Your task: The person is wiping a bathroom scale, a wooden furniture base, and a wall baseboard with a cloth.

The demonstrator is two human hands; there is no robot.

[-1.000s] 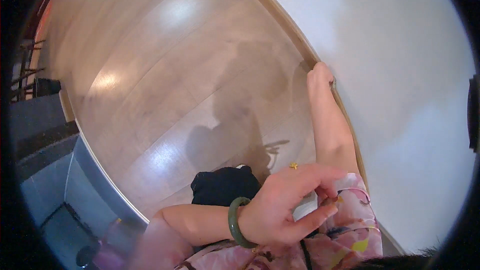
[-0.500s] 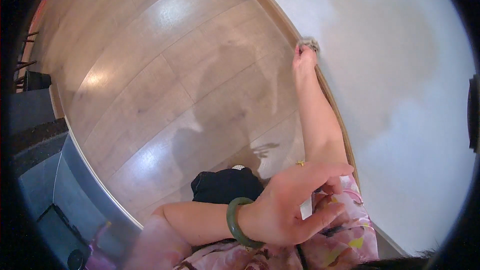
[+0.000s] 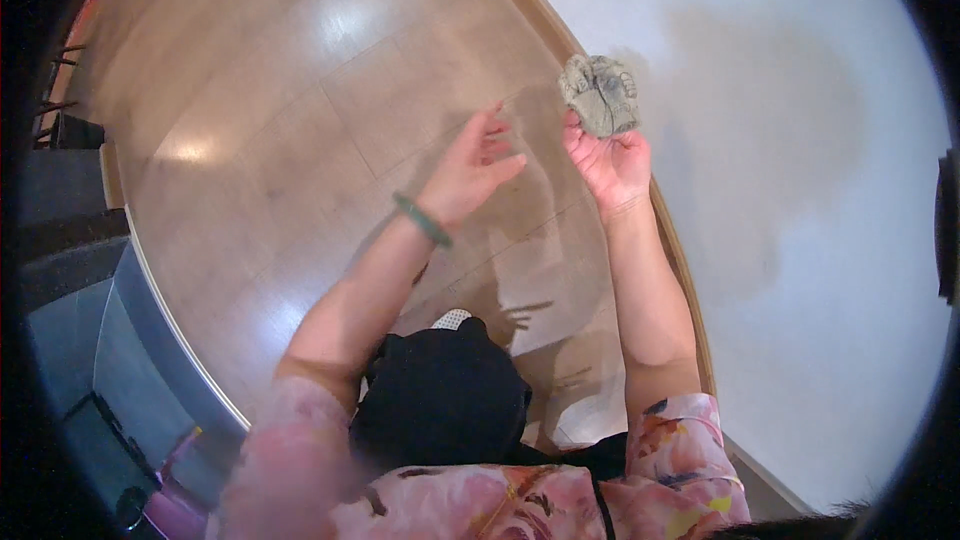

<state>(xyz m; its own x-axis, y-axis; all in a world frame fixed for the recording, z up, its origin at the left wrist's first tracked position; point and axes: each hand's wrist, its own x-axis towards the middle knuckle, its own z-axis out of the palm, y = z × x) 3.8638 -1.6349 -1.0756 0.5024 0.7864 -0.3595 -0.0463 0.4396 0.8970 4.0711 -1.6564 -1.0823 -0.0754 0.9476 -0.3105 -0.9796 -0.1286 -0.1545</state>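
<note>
In my right hand (image 3: 612, 168) is a crumpled, grey-beige cloth (image 3: 600, 95) with dark smudges on its face. The fingers lie beneath its lower edge, palm turned up, beside the white wall. My left hand (image 3: 475, 165), with a green bangle (image 3: 422, 219) on its wrist, hangs over the floor to the left of the cloth. Its fingers are apart and slightly bent, touching nothing.
A wooden baseboard (image 3: 672, 230) runs along the foot of the white wall (image 3: 800, 340). Wood-look planks cover the floor (image 3: 300, 160). At lower left stands a grey-blue panelled surface (image 3: 150, 340) with a pale edge. My dark-clothed knee (image 3: 440, 395) is below my hands.
My right hand has drawn the cloth back from the baseboard and turned it face up. My left hand has swung from near my right arm forward and left, over the floor.
</note>
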